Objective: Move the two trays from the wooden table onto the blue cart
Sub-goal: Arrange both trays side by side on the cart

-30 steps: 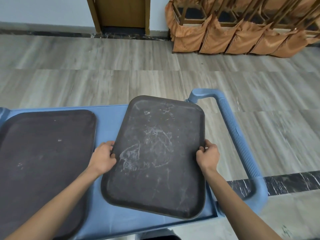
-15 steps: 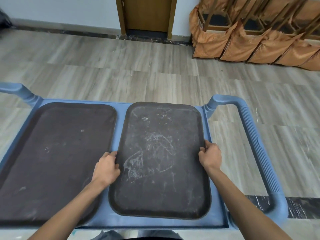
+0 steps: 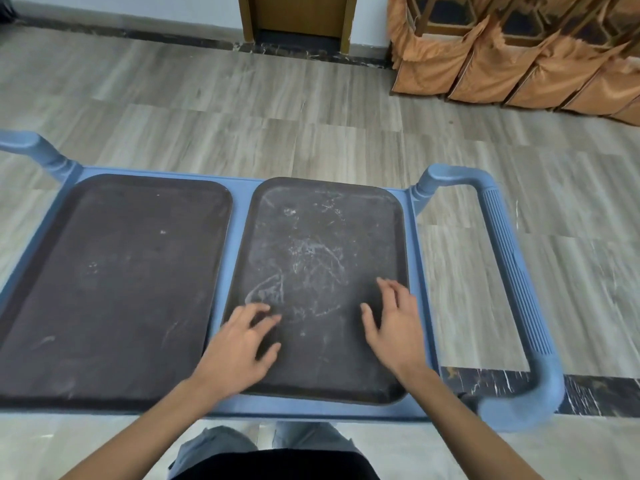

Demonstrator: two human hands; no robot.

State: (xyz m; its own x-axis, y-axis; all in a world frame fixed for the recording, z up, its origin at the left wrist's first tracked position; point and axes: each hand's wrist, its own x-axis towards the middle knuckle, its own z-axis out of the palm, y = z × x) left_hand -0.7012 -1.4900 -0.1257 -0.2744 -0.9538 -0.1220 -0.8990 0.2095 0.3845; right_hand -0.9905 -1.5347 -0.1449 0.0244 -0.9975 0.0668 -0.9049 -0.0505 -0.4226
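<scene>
Two dark rectangular trays lie flat side by side on the blue cart (image 3: 239, 209). The left tray (image 3: 114, 282) is plain dark brown. The right tray (image 3: 322, 244) is scratched and scuffed white. My left hand (image 3: 239, 344) hovers over the right tray's near left part, fingers spread, holding nothing. My right hand (image 3: 394, 323) hovers over its near right part, fingers apart and empty. Neither hand grips the tray rim.
The cart's blue handle (image 3: 512, 282) loops out at the right; another handle post (image 3: 38, 150) rises at the far left. Beyond lies grey wood-look floor, a wooden door (image 3: 299, 19) and several stacked chairs with orange covers (image 3: 519, 60) at the back right.
The right tray was tilted and held by both hands; it has been straightened flat on the cart, and both hands have let go and lifted over it.
</scene>
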